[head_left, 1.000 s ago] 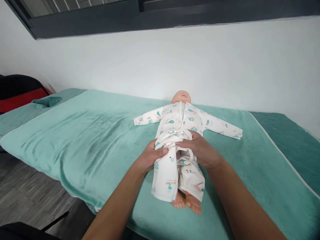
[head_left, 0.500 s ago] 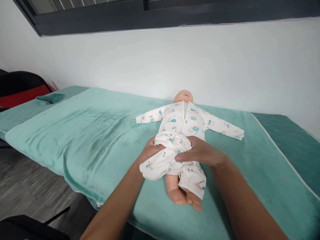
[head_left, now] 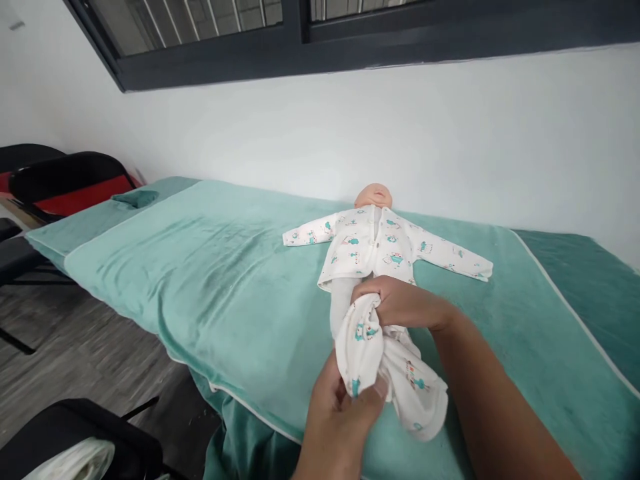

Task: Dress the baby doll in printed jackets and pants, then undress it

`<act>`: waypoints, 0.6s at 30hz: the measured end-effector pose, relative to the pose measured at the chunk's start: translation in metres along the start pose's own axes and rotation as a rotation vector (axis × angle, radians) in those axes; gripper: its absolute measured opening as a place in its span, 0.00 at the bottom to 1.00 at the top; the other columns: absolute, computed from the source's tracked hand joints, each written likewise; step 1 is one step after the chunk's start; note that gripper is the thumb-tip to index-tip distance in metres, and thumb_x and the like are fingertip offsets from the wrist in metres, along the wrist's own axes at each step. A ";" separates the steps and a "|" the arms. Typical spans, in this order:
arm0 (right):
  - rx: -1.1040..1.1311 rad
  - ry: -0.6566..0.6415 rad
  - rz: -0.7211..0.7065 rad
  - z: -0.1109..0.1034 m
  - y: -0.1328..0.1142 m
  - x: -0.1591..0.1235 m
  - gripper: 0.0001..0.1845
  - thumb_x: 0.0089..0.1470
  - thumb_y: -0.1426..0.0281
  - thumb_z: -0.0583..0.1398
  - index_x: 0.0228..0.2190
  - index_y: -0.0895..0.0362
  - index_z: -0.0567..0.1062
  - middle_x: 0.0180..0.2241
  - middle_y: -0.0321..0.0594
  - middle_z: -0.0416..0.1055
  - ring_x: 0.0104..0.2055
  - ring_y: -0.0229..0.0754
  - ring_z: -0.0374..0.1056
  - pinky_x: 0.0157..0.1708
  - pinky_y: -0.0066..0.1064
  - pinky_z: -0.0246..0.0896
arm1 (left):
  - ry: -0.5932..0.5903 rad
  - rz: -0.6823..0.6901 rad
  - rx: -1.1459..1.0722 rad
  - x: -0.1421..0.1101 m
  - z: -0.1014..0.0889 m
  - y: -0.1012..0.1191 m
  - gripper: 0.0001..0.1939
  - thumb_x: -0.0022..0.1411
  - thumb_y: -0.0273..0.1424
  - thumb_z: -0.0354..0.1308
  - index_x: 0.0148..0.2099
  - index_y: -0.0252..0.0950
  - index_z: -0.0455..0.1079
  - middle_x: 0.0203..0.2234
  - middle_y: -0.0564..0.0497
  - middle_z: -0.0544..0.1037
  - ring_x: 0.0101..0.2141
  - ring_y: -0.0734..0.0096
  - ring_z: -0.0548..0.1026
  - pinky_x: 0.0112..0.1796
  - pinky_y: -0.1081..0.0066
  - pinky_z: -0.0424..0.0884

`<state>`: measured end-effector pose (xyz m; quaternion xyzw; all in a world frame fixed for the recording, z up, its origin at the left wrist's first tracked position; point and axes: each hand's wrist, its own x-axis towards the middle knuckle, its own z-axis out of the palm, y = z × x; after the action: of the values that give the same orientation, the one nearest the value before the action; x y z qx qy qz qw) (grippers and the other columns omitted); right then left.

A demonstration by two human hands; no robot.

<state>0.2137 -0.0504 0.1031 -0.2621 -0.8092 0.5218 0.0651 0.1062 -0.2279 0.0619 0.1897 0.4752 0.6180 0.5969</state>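
A baby doll (head_left: 374, 195) lies on its back on a teal blanket (head_left: 210, 267), dressed in a white printed top (head_left: 370, 247) with both sleeves spread out. My right hand (head_left: 400, 303) is closed on the waist of the white printed trousers (head_left: 385, 367), just below the top. My left hand (head_left: 340, 407) is closed on the lower end of one trouser leg, near the blanket's front edge. The doll's pale midriff shows between the top and the trousers. Its feet are hidden inside the fabric.
The blanket covers a long padded surface against a white wall under a dark-framed window (head_left: 300, 27). A folded teal cloth (head_left: 134, 198) lies at the far left end. Black and red chairs (head_left: 65, 187) stand at left. A dark chair (head_left: 85, 440) with white cloth sits at bottom left.
My left hand left the doll's waist and came down toward me to grip the trouser leg. The trousers now cover the doll's feet, and the waist sits lower, baring the midriff.
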 end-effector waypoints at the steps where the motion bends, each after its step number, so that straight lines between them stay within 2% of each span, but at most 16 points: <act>1: -0.029 -0.012 -0.008 0.000 0.000 0.000 0.04 0.46 0.72 0.64 0.29 0.56 0.77 0.31 0.33 0.74 0.35 0.39 0.69 0.34 0.28 0.60 | 0.023 -0.006 -0.038 -0.005 0.001 -0.003 0.31 0.49 0.39 0.73 0.55 0.39 0.75 0.49 0.43 0.80 0.51 0.52 0.76 0.53 0.62 0.70; 5: -0.117 -0.066 0.001 0.002 0.001 0.001 0.04 0.46 0.71 0.65 0.28 0.57 0.78 0.31 0.34 0.75 0.33 0.39 0.69 0.32 0.29 0.59 | 0.037 -0.045 -0.117 -0.013 -0.003 -0.020 0.31 0.45 0.40 0.74 0.53 0.38 0.78 0.48 0.41 0.81 0.51 0.50 0.76 0.51 0.62 0.71; 9: -0.209 -0.049 0.037 0.009 0.000 0.004 0.05 0.45 0.71 0.64 0.28 0.57 0.80 0.31 0.36 0.77 0.34 0.41 0.70 0.31 0.30 0.59 | 0.084 -0.031 -0.108 -0.011 -0.016 -0.035 0.25 0.45 0.41 0.73 0.46 0.37 0.80 0.41 0.43 0.83 0.43 0.56 0.78 0.46 0.65 0.72; 14: -0.315 -0.017 0.063 0.016 -0.005 0.006 0.04 0.44 0.70 0.62 0.22 0.56 0.77 0.26 0.35 0.76 0.28 0.39 0.67 0.27 0.30 0.55 | 0.186 0.030 0.207 -0.011 -0.035 -0.030 0.18 0.48 0.43 0.71 0.36 0.36 0.79 0.31 0.48 0.81 0.36 0.61 0.77 0.39 0.68 0.72; 18: -0.386 -0.066 0.033 0.019 -0.006 0.007 0.05 0.41 0.73 0.62 0.23 0.55 0.79 0.26 0.35 0.76 0.28 0.38 0.66 0.27 0.30 0.53 | 0.152 0.163 0.462 -0.017 -0.051 -0.021 0.13 0.55 0.43 0.66 0.34 0.38 0.78 0.32 0.49 0.79 0.37 0.61 0.75 0.39 0.70 0.70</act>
<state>0.1986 -0.0649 0.0988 -0.2655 -0.8916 0.3663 -0.0213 0.0811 -0.2655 0.0259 0.3117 0.6305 0.5513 0.4486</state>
